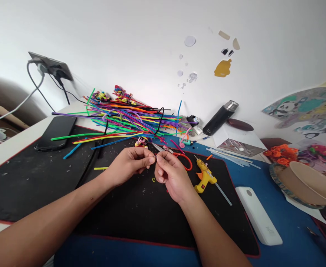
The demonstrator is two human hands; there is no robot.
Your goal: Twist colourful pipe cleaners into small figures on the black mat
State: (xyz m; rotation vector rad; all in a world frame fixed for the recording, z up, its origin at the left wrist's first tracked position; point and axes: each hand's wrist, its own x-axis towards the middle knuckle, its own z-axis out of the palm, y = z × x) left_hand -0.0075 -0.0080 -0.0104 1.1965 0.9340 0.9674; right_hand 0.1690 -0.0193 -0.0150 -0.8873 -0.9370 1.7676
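My left hand (133, 161) and my right hand (171, 173) meet above the black mat (135, 215), thumbs and forefingers pinched close together. Whatever sits between the fingertips is tiny and dark, too small to name. Just beyond the hands lie red-handled scissors (190, 163), partly hidden by my right hand. A small colourful figure (141, 142) rests behind my left hand. To the right of my right hand is a yellow glue gun (205, 176) with a glue stick in its back. A little yellow ring (153, 180) lies on the mat below the fingertips.
A heap of colourful pipe cleaners (124, 116) spreads along the wall. A black phone (56, 131) lies at left. On the right are a black flask (220, 118), clear glue sticks (231, 157), a white power bank (259, 215) and a basket (279, 185).
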